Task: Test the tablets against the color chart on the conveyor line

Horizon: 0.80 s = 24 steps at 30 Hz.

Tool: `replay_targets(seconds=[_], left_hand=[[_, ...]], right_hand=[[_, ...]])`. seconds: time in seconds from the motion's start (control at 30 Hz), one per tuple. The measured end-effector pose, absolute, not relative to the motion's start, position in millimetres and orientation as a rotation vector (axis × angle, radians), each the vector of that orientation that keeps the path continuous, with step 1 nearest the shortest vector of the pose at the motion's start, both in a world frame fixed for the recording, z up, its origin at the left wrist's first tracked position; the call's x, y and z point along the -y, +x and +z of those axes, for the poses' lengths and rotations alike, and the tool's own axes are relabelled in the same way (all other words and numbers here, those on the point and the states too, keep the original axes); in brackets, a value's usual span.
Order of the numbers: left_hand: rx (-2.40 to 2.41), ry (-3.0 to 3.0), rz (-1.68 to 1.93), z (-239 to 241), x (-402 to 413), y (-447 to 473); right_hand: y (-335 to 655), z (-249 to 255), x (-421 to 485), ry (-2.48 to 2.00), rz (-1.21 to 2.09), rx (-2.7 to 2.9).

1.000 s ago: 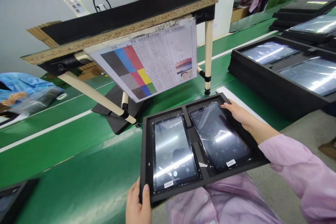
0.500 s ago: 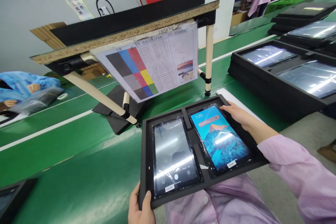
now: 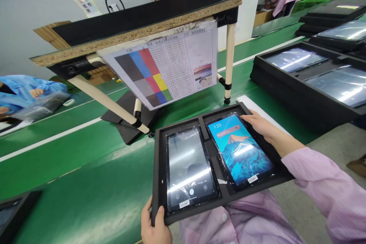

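Observation:
Between my hands is a black foam tray point(image 3: 197, 213) with two compartments, tilted toward me over my lap at the bench edge. The left compartment holds a tablet point(image 3: 190, 164) with a grey camera-like screen and a white round button. In the right one lies a tablet point(image 3: 240, 148) lit with a blue mountain picture and "1:20". My left hand point(image 3: 156, 223) grips the tray's near left corner, thumb on top. My right hand point(image 3: 261, 124) holds its far right side, fingertips over the rim by the lit tablet; the fingers' undersides are hidden.
A pipe-legged stand point(image 3: 137, 42) with a hanging colour chart point(image 3: 171, 68) stands ahead on the green bench point(image 3: 85, 183). Stacked foam trays point(image 3: 303, 95) with tablets are at right. Another tray point(image 3: 17, 213) sits at lower left. A co-worker in blue point(image 3: 31, 91) handles plastic-wrapped items at far left.
The view has shifted very slightly. Both hands keep their hold on the tray, and the tablets stay in their compartments with the same screens lit.

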<state>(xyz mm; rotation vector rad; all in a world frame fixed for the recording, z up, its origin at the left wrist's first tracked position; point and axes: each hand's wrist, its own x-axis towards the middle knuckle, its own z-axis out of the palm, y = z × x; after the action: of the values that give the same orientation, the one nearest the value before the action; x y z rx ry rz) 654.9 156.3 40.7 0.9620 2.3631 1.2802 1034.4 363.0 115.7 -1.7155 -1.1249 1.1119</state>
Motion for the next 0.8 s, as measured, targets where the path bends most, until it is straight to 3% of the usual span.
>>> replay_targets(seconds=[0.8], left_hand=[[-2.358, 0.786, 1.353, 54, -162, 666]], right_hand=[[1030, 137, -360, -1.800, 1.228, 1.008]])
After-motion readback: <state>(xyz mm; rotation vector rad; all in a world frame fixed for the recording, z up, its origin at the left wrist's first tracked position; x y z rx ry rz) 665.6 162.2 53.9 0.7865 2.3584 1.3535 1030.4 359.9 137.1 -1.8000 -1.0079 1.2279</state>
